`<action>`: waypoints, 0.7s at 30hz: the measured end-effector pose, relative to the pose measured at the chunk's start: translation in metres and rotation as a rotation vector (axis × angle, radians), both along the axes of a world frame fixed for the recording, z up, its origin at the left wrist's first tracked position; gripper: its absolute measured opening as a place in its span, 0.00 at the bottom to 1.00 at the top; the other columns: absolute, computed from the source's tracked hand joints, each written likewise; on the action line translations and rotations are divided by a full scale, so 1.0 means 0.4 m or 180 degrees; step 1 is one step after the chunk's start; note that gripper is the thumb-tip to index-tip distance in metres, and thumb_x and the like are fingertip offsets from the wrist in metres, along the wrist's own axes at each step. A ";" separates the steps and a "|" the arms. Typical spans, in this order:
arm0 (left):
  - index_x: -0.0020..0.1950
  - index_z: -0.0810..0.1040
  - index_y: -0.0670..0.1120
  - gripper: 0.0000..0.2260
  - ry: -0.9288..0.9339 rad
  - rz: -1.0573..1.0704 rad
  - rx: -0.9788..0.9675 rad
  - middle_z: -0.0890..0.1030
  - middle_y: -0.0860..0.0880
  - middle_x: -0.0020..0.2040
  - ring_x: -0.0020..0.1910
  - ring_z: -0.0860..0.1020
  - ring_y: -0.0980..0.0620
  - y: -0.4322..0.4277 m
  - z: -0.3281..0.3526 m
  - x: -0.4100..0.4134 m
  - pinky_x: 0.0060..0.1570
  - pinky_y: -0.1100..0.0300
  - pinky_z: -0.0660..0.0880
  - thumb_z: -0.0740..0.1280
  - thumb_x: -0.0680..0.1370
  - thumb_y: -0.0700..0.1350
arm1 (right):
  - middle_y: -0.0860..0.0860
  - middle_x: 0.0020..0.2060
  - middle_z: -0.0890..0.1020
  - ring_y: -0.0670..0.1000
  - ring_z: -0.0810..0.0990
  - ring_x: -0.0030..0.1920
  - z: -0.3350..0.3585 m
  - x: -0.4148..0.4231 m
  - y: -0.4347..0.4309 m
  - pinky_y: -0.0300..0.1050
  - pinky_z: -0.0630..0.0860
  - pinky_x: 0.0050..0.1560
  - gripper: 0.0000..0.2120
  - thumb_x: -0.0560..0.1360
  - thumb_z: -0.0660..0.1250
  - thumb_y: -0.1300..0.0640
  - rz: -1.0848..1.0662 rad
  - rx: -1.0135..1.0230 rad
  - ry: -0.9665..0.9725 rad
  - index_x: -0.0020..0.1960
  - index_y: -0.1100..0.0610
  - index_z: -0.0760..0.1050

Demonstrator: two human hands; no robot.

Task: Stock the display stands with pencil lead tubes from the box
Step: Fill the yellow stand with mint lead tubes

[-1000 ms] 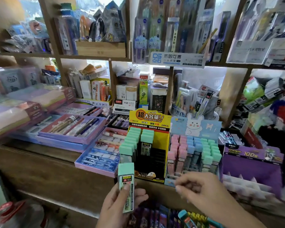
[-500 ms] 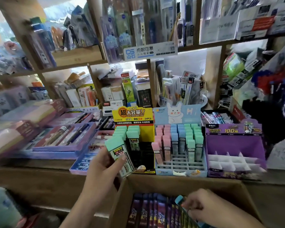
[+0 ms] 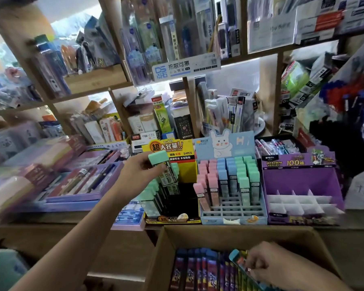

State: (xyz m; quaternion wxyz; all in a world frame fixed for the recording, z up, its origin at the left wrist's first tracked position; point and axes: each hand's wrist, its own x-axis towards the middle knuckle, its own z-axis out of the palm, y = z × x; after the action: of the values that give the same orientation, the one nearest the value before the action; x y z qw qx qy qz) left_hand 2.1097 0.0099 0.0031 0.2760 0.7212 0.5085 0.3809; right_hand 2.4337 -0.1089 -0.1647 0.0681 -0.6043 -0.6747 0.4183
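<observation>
The left hand (image 3: 135,175) is up in the middle of the frame, fingers wrapped round a mint-capped lead tube (image 3: 163,164). It's holding the tube tilted right over the yellow display stand (image 3: 170,147) (the one with the big "24PCS" header card). That stand has a column of matching mint-capped tubes (image 3: 153,192) down its left side, and the rest of it shows black interior.

Right beside it is the blue rabbit display stand (image 3: 225,143). It has pink, blue and mint tubes (image 3: 229,177) standing upright in the back rows and grey grid slots showing at the front. Next one along is the purple display stand (image 3: 298,164), with white dividers showing inside.

All three sit side by side on the wooden counter (image 3: 40,232). The cardboard box (image 3: 198,234) is at the bottom of the frame, just in front of the counter, packed with upright dark purple packs (image 3: 198,269). The right hand (image 3: 267,263) is down inside it at lower right. Its fingers are curled onto a teal-capped tube (image 3: 235,256) that sticks up at a slant above the rest (pretty blurry there, can't read any label).

Left of the stands are flat purple trays of pens (image 3: 82,181), and wooden shelving (image 3: 268,91) crammed with packaged stationery fills the top half.
</observation>
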 end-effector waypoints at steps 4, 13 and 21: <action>0.51 0.83 0.47 0.06 0.0258 -0.0126 -0.0067 0.83 0.44 0.45 0.41 0.79 0.52 0.033 -0.006 -0.007 0.43 0.55 0.75 0.75 0.76 0.41 | 0.39 0.45 0.83 0.36 0.81 0.44 -0.006 0.004 -0.008 0.34 0.73 0.42 0.10 0.67 0.73 0.37 -0.0101 -0.0003 -0.0041 0.48 0.33 0.80; 0.47 0.80 0.54 0.06 0.1286 -0.0247 0.0287 0.81 0.57 0.43 0.42 0.77 0.61 0.052 -0.030 -0.010 0.39 0.72 0.69 0.75 0.75 0.44 | 0.40 0.47 0.81 0.34 0.81 0.44 -0.002 0.005 -0.028 0.35 0.75 0.43 0.14 0.64 0.72 0.34 -0.0285 -0.0030 -0.0016 0.48 0.32 0.78; 0.53 0.84 0.48 0.09 0.2001 -0.0126 0.0562 0.82 0.52 0.51 0.53 0.75 0.51 0.046 -0.045 -0.005 0.55 0.54 0.70 0.76 0.74 0.47 | 0.42 0.48 0.80 0.38 0.81 0.45 0.051 -0.011 -0.047 0.34 0.74 0.46 0.05 0.73 0.73 0.42 -0.0201 0.0047 -0.0100 0.47 0.37 0.78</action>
State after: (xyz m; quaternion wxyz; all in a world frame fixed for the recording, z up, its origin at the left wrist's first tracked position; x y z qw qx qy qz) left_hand 2.1075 0.0284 -0.0147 0.0493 0.8344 0.5197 0.1768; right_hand 2.4292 -0.1278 -0.1442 0.0751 -0.6313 -0.6593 0.4014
